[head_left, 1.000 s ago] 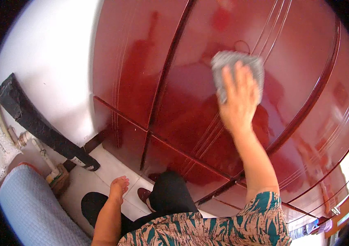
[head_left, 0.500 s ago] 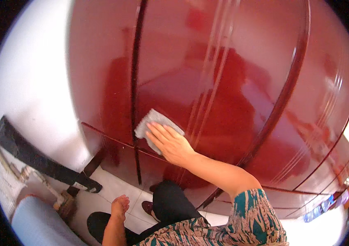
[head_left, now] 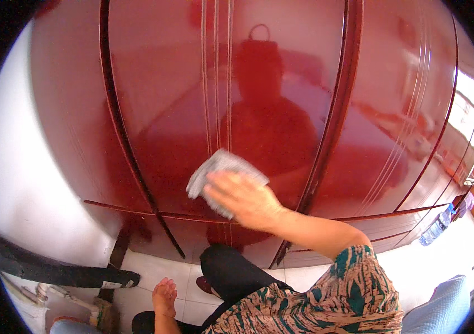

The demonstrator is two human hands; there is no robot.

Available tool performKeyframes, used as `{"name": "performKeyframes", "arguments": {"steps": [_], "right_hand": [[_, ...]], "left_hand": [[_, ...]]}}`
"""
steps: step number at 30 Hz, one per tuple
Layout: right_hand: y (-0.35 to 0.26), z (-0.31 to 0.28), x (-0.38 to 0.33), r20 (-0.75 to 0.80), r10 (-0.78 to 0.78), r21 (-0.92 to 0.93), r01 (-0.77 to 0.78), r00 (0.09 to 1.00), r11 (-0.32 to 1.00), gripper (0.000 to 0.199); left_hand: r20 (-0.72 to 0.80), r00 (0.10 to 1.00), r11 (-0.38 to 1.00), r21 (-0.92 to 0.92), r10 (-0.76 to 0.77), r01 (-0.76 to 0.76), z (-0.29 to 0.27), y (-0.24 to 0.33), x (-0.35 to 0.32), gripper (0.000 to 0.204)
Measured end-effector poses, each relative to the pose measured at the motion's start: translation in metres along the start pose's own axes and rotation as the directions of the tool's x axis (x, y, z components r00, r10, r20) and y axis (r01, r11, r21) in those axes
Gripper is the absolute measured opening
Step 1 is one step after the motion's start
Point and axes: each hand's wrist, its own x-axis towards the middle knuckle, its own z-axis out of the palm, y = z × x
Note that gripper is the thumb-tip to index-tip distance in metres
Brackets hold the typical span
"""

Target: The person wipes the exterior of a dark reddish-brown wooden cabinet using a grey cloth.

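My right hand (head_left: 243,201) is slightly blurred and presses a folded grey cloth (head_left: 223,161) against the glossy dark red wardrobe door (head_left: 161,150). Its fingers lie across the cloth, which sticks out past the fingertips and along the upper side of the hand. The cloth sits low on the door, at the foot of the thin vertical grooves. Down by my knee hangs my left hand (head_left: 164,296), empty, its fingers loosely apart and touching nothing.
A long black padded strip (head_left: 53,267) lies at the lower left beside the white wall (head_left: 42,172). Pipes (head_left: 70,298) run below it. A clear plastic bottle (head_left: 437,227) stands on the tiled floor at the right. Light blue fabric (head_left: 440,306) shows at the lower right.
My right hand has slid the cloth rightward along the door, off the left seam and onto the grooves. The view has turned to the right. My left hand stays low.
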Motion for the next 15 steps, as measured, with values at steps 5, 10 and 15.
{"name": "performKeyframes", "arguments": {"steps": [5, 10, 15], "right_hand": [[0.026, -0.050, -0.004, -0.435, 0.304, -0.167, -0.408, 0.848, 0.898, 0.063], [0.000, 0.001, -0.061, 0.026, 0.058, -0.083, -0.056, 0.998, 0.995, 0.063], [0.011, -0.030, -0.022, 0.097, -0.063, -0.042, 0.067, 0.993, 0.997, 0.066]], "left_hand": [[0.008, 0.999, 0.999, -0.019, 0.041, -0.041, 0.001, 0.012, -0.005, 0.034], [-0.024, 1.000, 1.000, -0.013, 0.013, -0.014, 0.012, 0.009, -0.008, 0.038], [0.065, 0.998, 0.993, -0.115, -0.020, 0.028, -0.027, -0.020, 0.043, 0.040]]}}
